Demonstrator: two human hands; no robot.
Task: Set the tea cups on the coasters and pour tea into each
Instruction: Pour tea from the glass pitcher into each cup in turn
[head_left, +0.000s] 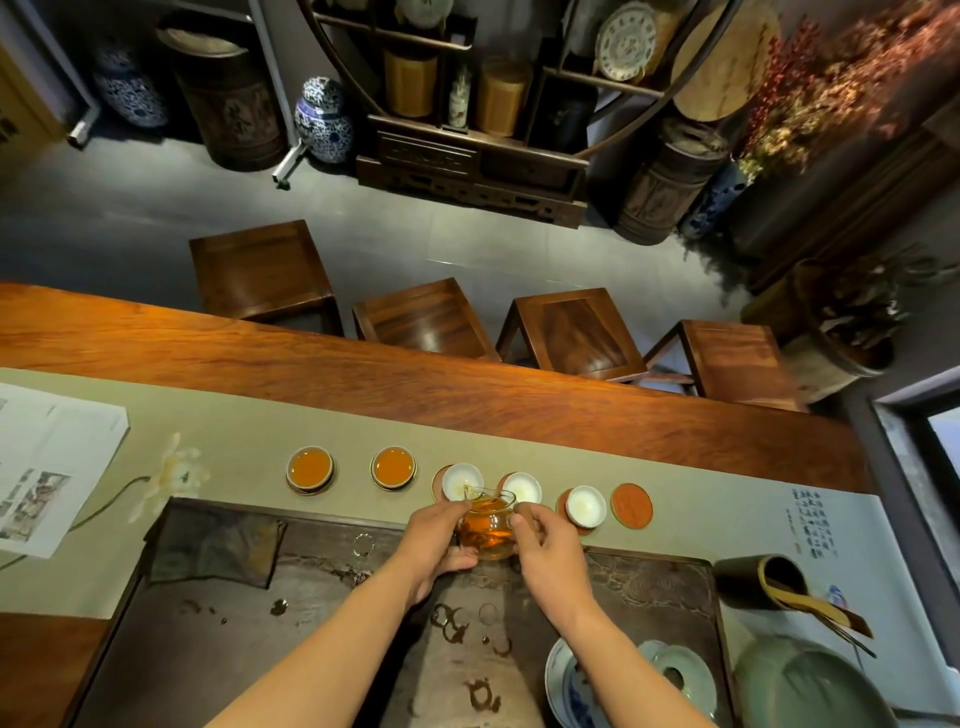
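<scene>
A row of small white tea cups stands on round coasters along the table runner. The two left cups (309, 466) (393, 465) hold amber tea. Three cups to their right (462, 480) (522, 489) (586, 506) look white inside. One red coaster (631, 505) at the right end is bare. Both hands hold a glass pitcher (488, 525) of amber tea, tilted so its spout is over the third cup. My left hand (436, 540) cups its left side and base; my right hand (545, 545) grips its right side.
A dark stone tea tray (311, 597) with wet ring marks lies under my arms. A blue-white bowl (563, 686), a lid (680, 675) and a green vessel (810, 686) sit near right. A tool holder (763, 582) lies right, papers (47, 462) left. Stools stand beyond the table.
</scene>
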